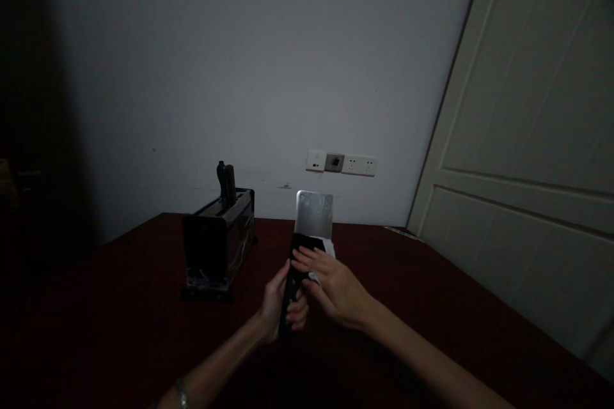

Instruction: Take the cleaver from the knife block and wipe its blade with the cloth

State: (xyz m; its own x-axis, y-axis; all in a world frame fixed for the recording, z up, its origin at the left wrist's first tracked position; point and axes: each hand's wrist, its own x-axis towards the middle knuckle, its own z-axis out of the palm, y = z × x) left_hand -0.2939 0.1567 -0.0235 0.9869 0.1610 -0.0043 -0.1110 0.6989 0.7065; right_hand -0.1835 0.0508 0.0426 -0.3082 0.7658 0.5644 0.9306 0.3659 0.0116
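Note:
My left hand (281,305) is closed around the black handle of a cleaver (314,214), whose broad silver blade points up and away from me. My right hand (330,286) lies against the handle and the blade's base with fingers stretched out, pressing a white cloth or tissue (328,248) that shows just behind it. Both hands hover over the dark red table (432,307).
A black knife block (218,239) stands on the table to the left, with a dark handle (226,182) sticking out of its top. A white wall with a socket strip (341,163) lies behind. A pale door (527,140) is on the right.

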